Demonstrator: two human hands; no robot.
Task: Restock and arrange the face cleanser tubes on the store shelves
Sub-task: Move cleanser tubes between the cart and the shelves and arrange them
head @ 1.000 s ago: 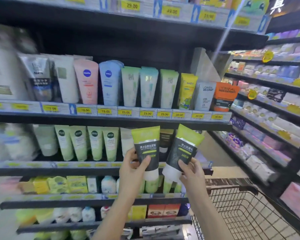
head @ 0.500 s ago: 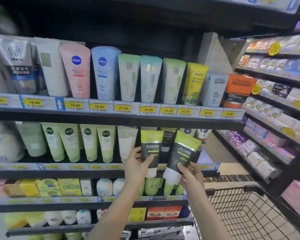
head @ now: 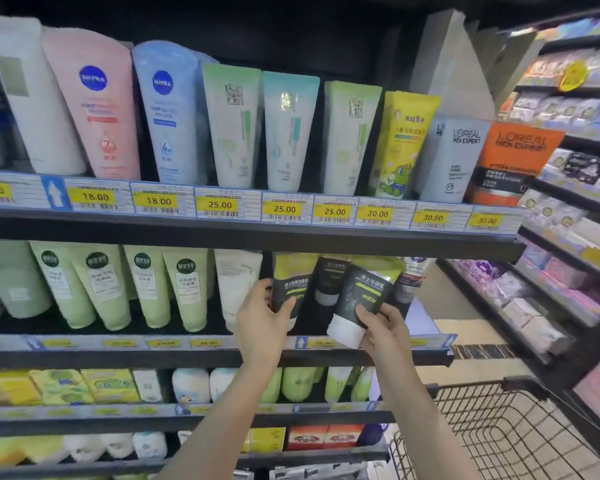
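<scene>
A dark green-topped tube (head: 289, 289) is gripped upright by the left hand (head: 262, 323) at the middle shelf (head: 118, 358). A second matching tube (head: 361, 299), tilted left, is pinched by the right hand (head: 383, 329) just beside it, above the shelf's edge. A wire cart (head: 506, 431) is seen at lower right.

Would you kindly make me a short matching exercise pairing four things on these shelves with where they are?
Things:
1. pink Nivea tube
2. orange L'Oreal tube
3. left hand
4. right hand

Places:
A. right end of upper shelf
B. holding the tilted dark tube
C. upper shelf, beside the blue Nivea tube
D. holding the upright dark tube

Pairs: 1-C, 2-A, 3-D, 4-B
</scene>
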